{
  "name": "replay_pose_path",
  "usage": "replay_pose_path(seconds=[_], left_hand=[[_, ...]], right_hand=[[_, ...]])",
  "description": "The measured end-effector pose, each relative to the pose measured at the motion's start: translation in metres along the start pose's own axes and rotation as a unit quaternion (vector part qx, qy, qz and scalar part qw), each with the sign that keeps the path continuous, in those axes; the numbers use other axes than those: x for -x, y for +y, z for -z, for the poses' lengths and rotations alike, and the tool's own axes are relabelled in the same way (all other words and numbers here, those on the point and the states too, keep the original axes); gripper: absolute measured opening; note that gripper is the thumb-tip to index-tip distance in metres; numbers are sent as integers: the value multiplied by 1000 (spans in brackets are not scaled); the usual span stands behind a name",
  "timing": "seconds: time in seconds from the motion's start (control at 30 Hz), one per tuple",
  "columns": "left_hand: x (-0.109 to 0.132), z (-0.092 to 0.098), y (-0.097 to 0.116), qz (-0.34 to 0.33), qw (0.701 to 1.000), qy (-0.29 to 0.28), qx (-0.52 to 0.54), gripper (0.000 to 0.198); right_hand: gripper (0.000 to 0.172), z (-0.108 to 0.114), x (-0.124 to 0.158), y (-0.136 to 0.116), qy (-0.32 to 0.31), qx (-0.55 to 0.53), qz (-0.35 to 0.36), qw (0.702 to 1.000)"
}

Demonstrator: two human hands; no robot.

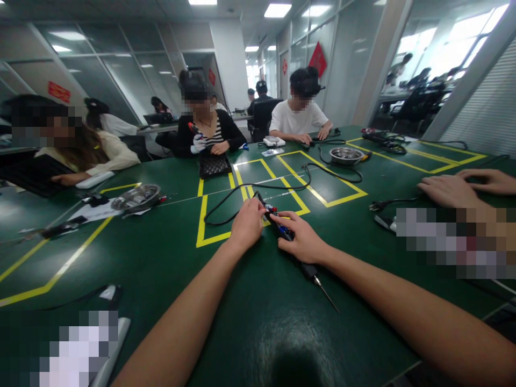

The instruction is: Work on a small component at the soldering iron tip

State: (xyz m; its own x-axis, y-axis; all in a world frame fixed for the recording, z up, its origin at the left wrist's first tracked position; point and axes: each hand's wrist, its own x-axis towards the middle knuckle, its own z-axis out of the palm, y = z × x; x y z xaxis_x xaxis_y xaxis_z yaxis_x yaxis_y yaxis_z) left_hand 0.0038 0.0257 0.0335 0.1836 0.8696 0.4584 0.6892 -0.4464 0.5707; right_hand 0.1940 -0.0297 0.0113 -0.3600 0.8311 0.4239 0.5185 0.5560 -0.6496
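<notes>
Nearest us, our bare forearms [189,312] cross the green counter [242,333]. Our right grip [287,228] is curled around the corded tool [309,270], its thin metal tip angled back between our arms; our left grip [260,212] pinches its cord end. Beyond the grips, a metal bowl [124,205] sits left, a second bowl [347,160] right, a black tray [213,173] ahead; their contents we cannot make out

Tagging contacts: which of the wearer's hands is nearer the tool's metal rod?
Right. Right hand on the tool, near the metal rod; left hand at the tool's other end.
</notes>
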Motion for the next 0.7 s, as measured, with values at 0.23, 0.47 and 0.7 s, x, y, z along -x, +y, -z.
replay_pose_path(seconds=[0.23,0.47,0.7], left_hand=[[1,-10,-4,304,855,-57,415,18],[7,-19,-10,286,706,-109,639,15],[11,-24,-18,257,721,-102,635,19]], right_hand=[[71,1,-1,1,11,-14,-3,1000],[69,3,-1,1,17,-45,16,999],[53,6,-4,-5,28,-23,-26,999]])
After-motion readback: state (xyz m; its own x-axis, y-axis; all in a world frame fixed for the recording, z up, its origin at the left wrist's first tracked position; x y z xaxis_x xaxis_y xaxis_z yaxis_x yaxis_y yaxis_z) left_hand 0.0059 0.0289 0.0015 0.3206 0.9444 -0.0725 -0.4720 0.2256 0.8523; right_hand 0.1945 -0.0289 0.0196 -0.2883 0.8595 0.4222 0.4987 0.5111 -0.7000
